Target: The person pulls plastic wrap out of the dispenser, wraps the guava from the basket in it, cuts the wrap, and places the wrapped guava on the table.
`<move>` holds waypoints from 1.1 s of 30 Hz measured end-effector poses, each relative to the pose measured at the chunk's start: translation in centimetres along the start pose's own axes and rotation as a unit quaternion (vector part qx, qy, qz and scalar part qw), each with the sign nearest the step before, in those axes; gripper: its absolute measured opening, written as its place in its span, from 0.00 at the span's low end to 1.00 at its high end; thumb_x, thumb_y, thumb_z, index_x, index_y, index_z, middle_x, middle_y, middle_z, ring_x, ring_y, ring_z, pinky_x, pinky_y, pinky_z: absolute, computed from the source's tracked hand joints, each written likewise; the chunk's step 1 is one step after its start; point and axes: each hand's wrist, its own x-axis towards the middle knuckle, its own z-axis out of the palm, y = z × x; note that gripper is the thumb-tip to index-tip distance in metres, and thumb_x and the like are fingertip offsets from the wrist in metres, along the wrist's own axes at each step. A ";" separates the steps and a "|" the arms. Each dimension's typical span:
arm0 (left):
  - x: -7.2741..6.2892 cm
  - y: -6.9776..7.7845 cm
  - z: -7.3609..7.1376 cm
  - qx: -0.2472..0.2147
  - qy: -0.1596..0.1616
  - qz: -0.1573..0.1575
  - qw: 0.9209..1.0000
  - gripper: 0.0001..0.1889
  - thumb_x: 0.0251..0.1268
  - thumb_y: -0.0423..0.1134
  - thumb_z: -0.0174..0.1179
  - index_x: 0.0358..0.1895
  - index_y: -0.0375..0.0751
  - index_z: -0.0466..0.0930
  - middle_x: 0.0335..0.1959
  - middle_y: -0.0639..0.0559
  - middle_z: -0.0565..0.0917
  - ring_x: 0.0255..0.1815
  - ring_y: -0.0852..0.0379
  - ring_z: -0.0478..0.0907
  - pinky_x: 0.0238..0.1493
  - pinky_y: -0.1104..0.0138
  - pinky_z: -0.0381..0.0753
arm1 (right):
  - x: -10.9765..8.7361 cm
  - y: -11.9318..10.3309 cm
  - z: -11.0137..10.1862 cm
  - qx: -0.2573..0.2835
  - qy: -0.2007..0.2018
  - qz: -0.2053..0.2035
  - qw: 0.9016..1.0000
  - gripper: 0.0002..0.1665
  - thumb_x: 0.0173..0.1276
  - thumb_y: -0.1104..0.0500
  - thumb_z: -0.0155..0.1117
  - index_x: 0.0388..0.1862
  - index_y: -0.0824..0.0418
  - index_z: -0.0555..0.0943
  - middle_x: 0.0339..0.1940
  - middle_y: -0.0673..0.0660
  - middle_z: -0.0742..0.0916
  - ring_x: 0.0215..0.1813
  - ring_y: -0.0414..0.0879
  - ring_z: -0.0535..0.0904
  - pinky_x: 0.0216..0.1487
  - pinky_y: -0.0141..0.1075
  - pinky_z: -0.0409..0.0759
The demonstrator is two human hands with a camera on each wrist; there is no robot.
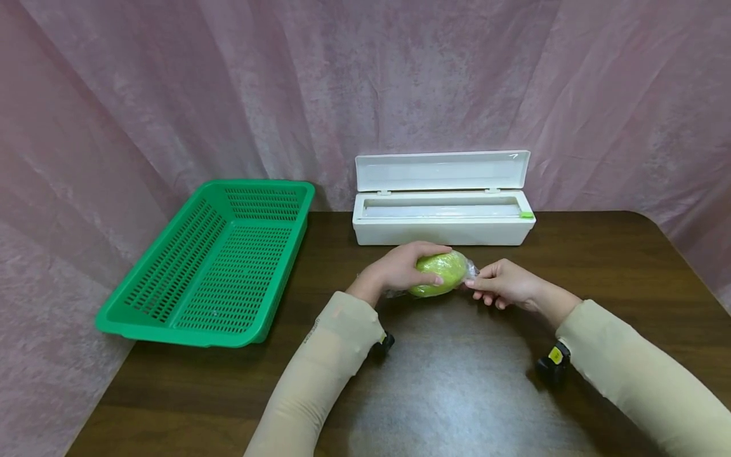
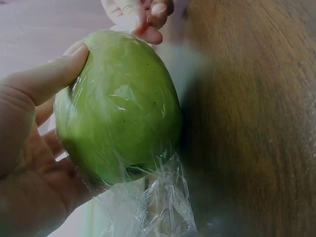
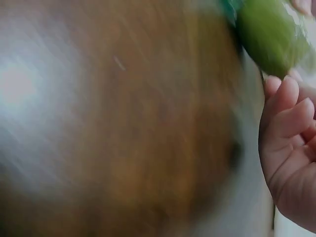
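Observation:
A smooth green fruit (image 1: 438, 274), its exact kind not certain, is wrapped in clear plastic film. My left hand (image 1: 402, 266) grips it from the left, thumb on the near side and fingers over the far side. At the fruit's right end, my right hand (image 1: 505, 285) pinches the gathered plastic wrap (image 1: 471, 269) between thumb and fingers. The left wrist view shows the film stretched tight over the fruit (image 2: 123, 108), with loose crumpled film (image 2: 165, 202) trailing from the end nearest that wrist. Blur softens the fruit (image 3: 269, 34) in the right wrist view.
Behind the hands stands a white wrap dispenser box (image 1: 442, 231), lid raised, a roll inside and a green tab at its right. A green slotted basket (image 1: 280, 279) sits to the left on the dark wooden table (image 1: 457, 393). Pink curtains (image 1: 445, 76) hang behind.

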 end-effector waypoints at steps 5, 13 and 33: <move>-0.2 0.0 -0.2 -0.016 -0.005 0.003 1.000 0.31 0.58 0.44 0.66 0.67 0.59 0.68 0.66 0.57 0.70 0.57 0.60 0.70 0.54 0.67 0.72 | 1.2 0.0 -1.6 -0.016 -0.031 0.000 0.999 0.16 0.64 0.55 0.65 0.34 0.71 0.83 0.18 0.48 0.84 0.18 0.35 0.74 0.17 0.27 0.72; -0.7 0.1 -0.1 -0.017 -0.015 0.021 1.000 0.31 0.56 0.41 0.68 0.65 0.59 0.71 0.68 0.59 0.69 0.60 0.60 0.70 0.55 0.69 0.72 | 2.5 -0.4 -3.5 -0.032 -0.123 0.006 0.992 0.11 0.64 0.61 0.64 0.36 0.71 0.84 0.22 0.50 0.87 0.23 0.35 0.81 0.22 0.27 0.77; -0.8 -0.2 0.2 -0.049 -0.018 0.034 0.998 0.32 0.53 0.40 0.70 0.64 0.57 0.72 0.68 0.58 0.69 0.62 0.62 0.69 0.55 0.72 0.70 | 2.7 0.2 -5.1 0.074 -0.247 -0.013 0.966 0.12 0.71 0.68 0.51 0.39 0.59 0.83 0.33 0.52 0.89 0.32 0.38 0.85 0.32 0.31 0.83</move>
